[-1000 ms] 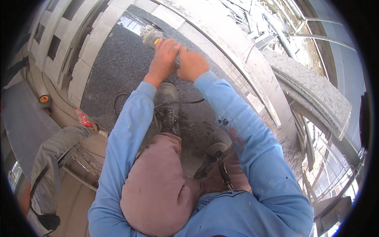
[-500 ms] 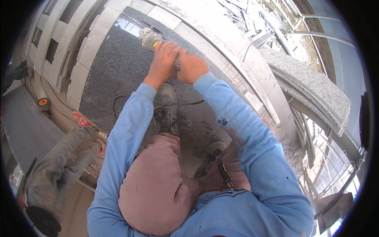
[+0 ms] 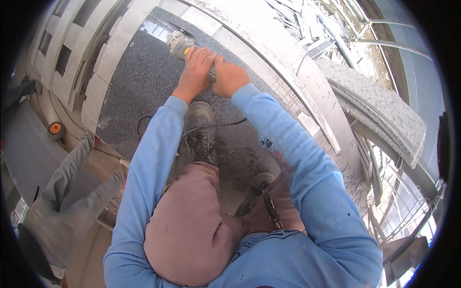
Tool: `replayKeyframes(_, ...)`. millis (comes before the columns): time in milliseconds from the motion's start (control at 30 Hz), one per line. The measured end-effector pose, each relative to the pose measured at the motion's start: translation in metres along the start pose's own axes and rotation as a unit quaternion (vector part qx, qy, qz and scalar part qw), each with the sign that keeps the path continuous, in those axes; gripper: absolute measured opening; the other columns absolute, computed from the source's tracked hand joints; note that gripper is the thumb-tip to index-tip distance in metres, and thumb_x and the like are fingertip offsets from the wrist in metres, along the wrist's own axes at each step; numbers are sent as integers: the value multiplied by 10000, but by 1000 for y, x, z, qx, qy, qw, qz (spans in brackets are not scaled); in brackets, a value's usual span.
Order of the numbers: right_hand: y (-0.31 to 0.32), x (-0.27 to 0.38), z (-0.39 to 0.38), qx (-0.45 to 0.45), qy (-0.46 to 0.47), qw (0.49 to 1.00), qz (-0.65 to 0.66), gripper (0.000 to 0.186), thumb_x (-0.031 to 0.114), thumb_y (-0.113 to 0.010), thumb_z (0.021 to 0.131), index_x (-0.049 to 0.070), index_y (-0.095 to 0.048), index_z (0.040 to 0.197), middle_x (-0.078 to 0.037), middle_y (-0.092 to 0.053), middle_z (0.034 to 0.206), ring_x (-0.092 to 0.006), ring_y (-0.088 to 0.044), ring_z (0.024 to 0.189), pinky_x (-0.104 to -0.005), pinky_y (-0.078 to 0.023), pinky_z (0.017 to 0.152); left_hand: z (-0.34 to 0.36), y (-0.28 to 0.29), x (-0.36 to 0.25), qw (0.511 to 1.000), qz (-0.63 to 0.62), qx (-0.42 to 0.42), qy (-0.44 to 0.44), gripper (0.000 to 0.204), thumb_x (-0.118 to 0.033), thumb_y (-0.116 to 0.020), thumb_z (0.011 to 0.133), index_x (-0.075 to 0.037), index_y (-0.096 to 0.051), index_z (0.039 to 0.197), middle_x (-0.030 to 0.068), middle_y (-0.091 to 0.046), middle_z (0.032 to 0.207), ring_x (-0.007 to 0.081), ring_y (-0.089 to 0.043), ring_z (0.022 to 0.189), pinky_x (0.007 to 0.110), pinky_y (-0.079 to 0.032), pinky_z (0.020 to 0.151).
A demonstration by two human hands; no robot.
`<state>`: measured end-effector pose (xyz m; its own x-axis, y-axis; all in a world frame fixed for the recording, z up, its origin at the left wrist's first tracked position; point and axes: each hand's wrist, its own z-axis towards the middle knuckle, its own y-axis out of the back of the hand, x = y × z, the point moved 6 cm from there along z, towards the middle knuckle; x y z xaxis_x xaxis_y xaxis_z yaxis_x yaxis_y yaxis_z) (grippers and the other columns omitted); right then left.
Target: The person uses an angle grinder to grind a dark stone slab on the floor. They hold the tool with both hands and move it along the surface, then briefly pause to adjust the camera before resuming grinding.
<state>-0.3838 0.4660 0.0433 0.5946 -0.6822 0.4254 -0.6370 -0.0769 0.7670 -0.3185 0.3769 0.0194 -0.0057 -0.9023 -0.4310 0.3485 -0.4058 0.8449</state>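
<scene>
Both my hands are wrapped round an angle grinder (image 3: 178, 44) with a grey head and a yellow patch on its body. My left hand (image 3: 196, 71) closes over the body near the head, and my right hand (image 3: 229, 77) grips the rear end just behind it. The grinder's disc (image 3: 183, 30) is at the far edge of the tool, over a dark speckled stone slab (image 3: 139, 72); whether it touches the slab I cannot tell. My boot (image 3: 200, 122) stands on the slab, with a black cable (image 3: 225, 125) lying across it.
Another grinder-like tool with a disc (image 3: 262, 180) lies beside my leg. Grey stone slabs (image 3: 379, 105) are stacked at the right, with broken pieces (image 3: 307, 33) beyond. On the left are pale slotted panels (image 3: 72, 43), an orange-hubbed wheel (image 3: 56, 128) and another person's trousered legs (image 3: 72, 192).
My hands and the grinder have shifted slightly up and to the left, away from me. The other person's legs at the left have moved.
</scene>
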Motion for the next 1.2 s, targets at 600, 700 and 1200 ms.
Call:
replayKeyframes(600,-1,14,24,-12,20,1000,10,463,82,-724,789,-43,-533,1192,-223,-732,1058,-355,-732,1012,-442,-593,874,4,3,27,1000,2,5,0,543,5,-741,714,-91,-566,1220,105,-591,1257,324,-512,1309,559,-296,1174)
replayKeyframes(700,-2,16,30,-19,26,999,12,452,83,-725,788,-42,-541,1182,-221,-732,1057,-353,-732,1013,-438,-592,875,6,5,33,1000,5,5,-3,522,-26,-751,732,-93,-570,1217,103,-592,1254,325,-513,1309,562,-298,1174)
replayKeyframes(1200,0,2,-6,-17,16,1000,0,466,124,-733,781,-14,-500,1161,-239,-726,992,-407,-719,957,-481,-585,834,-2,5,-7,1000,-23,-1,14,617,-45,-820,669,-95,-564,1229,94,-593,1271,319,-509,1325,569,-310,1170)
